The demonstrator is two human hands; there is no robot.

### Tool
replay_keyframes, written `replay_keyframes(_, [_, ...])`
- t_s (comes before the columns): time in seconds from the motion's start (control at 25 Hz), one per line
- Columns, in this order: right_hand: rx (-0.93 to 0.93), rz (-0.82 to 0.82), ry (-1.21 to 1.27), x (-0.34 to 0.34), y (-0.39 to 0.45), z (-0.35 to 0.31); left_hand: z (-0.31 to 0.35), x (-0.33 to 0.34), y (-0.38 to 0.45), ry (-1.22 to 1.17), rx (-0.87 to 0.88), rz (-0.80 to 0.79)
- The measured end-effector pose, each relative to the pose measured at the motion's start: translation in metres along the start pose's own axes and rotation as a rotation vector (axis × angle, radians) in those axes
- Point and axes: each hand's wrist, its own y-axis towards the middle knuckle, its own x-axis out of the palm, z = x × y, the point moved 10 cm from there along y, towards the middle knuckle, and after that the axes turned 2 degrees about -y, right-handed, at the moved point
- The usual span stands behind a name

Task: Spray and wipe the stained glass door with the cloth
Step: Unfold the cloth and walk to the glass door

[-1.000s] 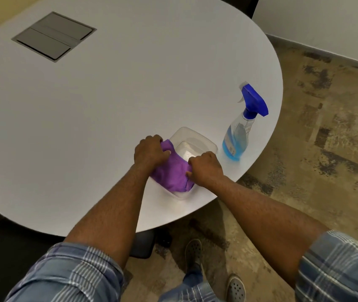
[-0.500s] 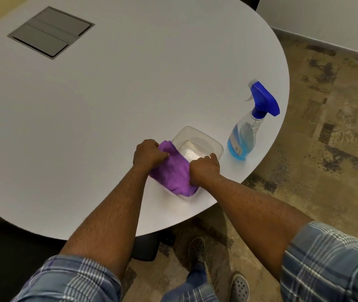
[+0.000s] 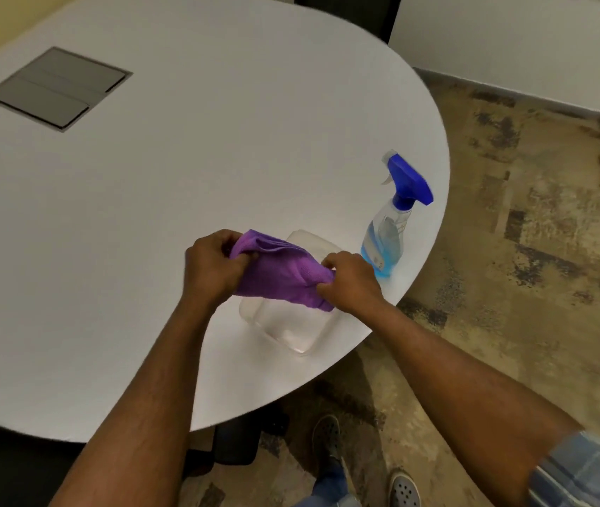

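Both hands gripping purple cloth (image 3: pixel 283 276) above white desk (image 3: pixel 144 214).
Desk w/ grey hatch (image 3: pixel 57 87); both forearms reaching fwd over near edge. Clear tray (image 3: pixel 291 331) sitting under cloth, spray bottle (image 3: pixel 391 228) w/ blue liquid standing upright just right of it. Left hand (image 3: pixel 214 267) fingers curling round cloth's left end, right hand (image 3: pixel 351 283) fingers pinching its right end; cloth hanging bunched, creased between them, lifted off tray.

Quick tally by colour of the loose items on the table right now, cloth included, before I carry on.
Purple: 1, the cloth, gripped by the left hand and right hand
Blue: 1, the spray bottle, standing near the table edge
Clear: 1, the plastic container under the cloth
Total: 3
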Motion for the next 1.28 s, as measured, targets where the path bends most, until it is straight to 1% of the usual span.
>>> replay_keyframes(0.04, [0.016,0.076,0.100,-0.022,-0.010,0.006,0.010,-0.009,-0.006,-0.064,0.044,0.025])
replay_keyframes(0.12, [-0.015,0.234,0.229,-0.063,-0.035,0.015,0.025,-0.017,-0.020,-0.190,0.098,0.036])
replay_keyframes(0.2, [-0.059,0.364,0.240,-0.097,-0.063,0.025,0.040,-0.012,-0.034,-0.250,0.126,0.021])
replay_keyframes(0.32, [-0.009,0.520,0.176,-0.137,-0.114,0.058,0.076,0.019,-0.063,-0.289,0.208,-0.045])
replay_keyframes(0.44, [0.132,0.614,0.089,-0.161,-0.178,0.109,0.128,0.067,-0.106,-0.311,0.357,-0.161])
replay_keyframes(0.56, [0.370,0.658,0.018,-0.173,-0.265,0.176,0.182,0.130,-0.168,-0.340,0.470,-0.335])
replay_keyframes(0.68, [0.642,0.707,-0.014,-0.177,-0.380,0.227,0.239,0.191,-0.263,-0.325,0.647,-0.528])
replay_keyframes(0.76, [0.749,0.829,0.020,-0.179,-0.462,0.241,0.267,0.225,-0.338,-0.296,0.755,-0.643])
replay_keyframes(0.8, [0.791,0.899,0.075,-0.178,-0.501,0.244,0.275,0.239,-0.376,-0.264,0.797,-0.688])
replay_keyframes(0.84, [0.811,0.947,0.190,-0.173,-0.542,0.246,0.283,0.252,-0.420,-0.224,0.839,-0.729])
replay_keyframes(0.96, [0.778,0.945,0.754,-0.142,-0.627,0.252,0.290,0.273,-0.549,-0.177,0.984,-0.838])
replay_keyframes(1.0, [0.792,0.972,0.893,-0.132,-0.654,0.255,0.289,0.276,-0.591,-0.191,1.032,-0.887])
replay_keyframes(1.04, [0.832,1.047,1.005,-0.122,-0.690,0.260,0.287,0.279,-0.638,-0.202,1.072,-0.951])
replay_keyframes(1.12, [0.909,1.248,1.195,-0.104,-0.759,0.269,0.279,0.281,-0.717,-0.197,1.123,-1.072])
replay_keyframes(1.2, [0.951,1.447,1.289,-0.091,-0.826,0.275,0.272,0.280,-0.789,-0.204,1.161,-1.218])
replay_keyframes(1.28, [0.955,1.577,1.334,-0.079,-0.889,0.278,0.267,0.277,-0.853,-0.249,1.134,-1.388])
